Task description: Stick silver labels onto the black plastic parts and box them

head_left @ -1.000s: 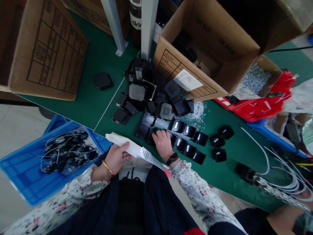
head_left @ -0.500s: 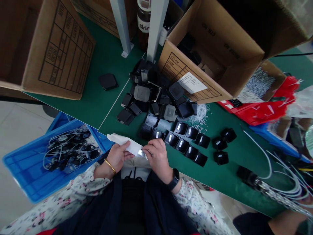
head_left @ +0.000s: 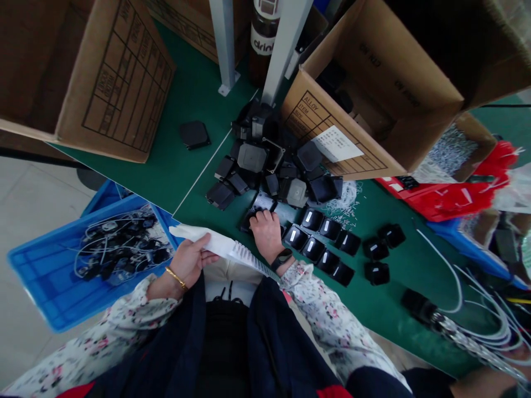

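My left hand point(head_left: 189, 264) is closed on a long white sheet of stickers point(head_left: 224, 243), thumb on top. The sheet slants down to the right, and rows of small labels show on its right half. My right hand point(head_left: 265, 232) reaches over a black plastic housing point(head_left: 248, 220) at the left end of two rows. Its fingers are bent together and point down into the housing; the fingertips and whatever they hold are hidden. To the right, open black housings point(head_left: 312, 249) stand in rows, several with a white label inside.
A pile of black housings and covers point(head_left: 253, 157) lies behind the rows. Cardboard boxes point(head_left: 344, 127) point(head_left: 124, 88) stand at the back right and left. A blue crate point(head_left: 45, 276) of wired parts is at left. Three labelled housings point(head_left: 375, 249) and white cables point(head_left: 493, 315) lie right.
My right hand has left the end of the sticker sheet and moved up and forward to the housing at the row's left end. The sheet now stretches further right in my left hand.
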